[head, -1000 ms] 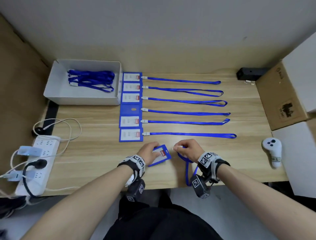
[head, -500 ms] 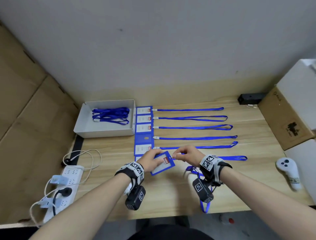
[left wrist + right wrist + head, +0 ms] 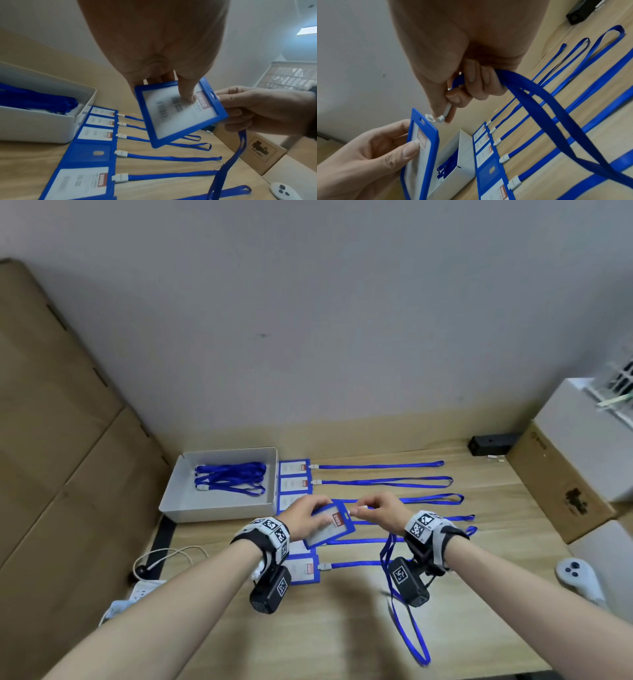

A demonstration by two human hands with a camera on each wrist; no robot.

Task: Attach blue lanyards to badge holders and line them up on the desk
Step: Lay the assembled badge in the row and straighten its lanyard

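My left hand (image 3: 163, 44) grips a blue badge holder (image 3: 180, 112) above the desk (image 3: 342, 628), thumb pressed on its clear window. My right hand (image 3: 380, 511) pinches the white clip (image 3: 441, 117) of a blue lanyard (image 3: 556, 117) just beside the holder's slot; the strap dangles toward the finished row (image 3: 301, 474).

Left hand (image 3: 159, 44) holds a blue badge holder (image 3: 180, 112) above the tabletop (image 3: 154, 169), thumb pressed on its clear face. Right hand (image 3: 264, 108) pinches at the holder's slot end; a blue lanyard (image 3: 228, 162) hangs from it. Below, finished badges (image 3: 96, 134) lie in a column beside a white tray (image 3: 41, 121).
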